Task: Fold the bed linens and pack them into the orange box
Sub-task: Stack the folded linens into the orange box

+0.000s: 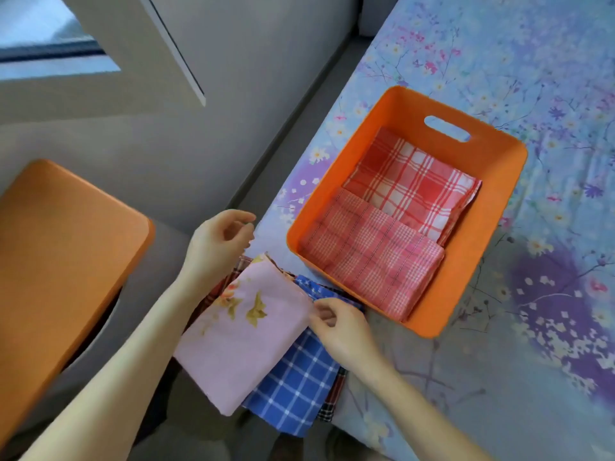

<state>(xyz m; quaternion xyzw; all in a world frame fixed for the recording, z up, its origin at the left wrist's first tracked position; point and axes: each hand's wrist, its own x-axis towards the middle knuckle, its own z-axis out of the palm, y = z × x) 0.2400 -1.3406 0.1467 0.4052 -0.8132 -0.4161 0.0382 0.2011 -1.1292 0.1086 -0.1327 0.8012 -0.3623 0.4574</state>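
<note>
The orange box (489,207) stands on the flowered bed and holds two folded linens: a red-and-white plaid one (412,181) at the back and a pink checked one (369,257) in front. Near the bed's corner lies a folded pink floral linen (239,337) on top of a blue checked linen (299,390) and a dark plaid one (332,400). My right hand (339,327) pinches the pink floral linen's right edge. Above that linen's far corner, my left hand (219,241) hovers with loosely curled fingers that hold nothing.
The bed sheet (515,377) with purple and blue flowers covers the right side. An orange lid or stool top (56,261) sits at the left over a grey floor. A grey wall and a window lie at the top left.
</note>
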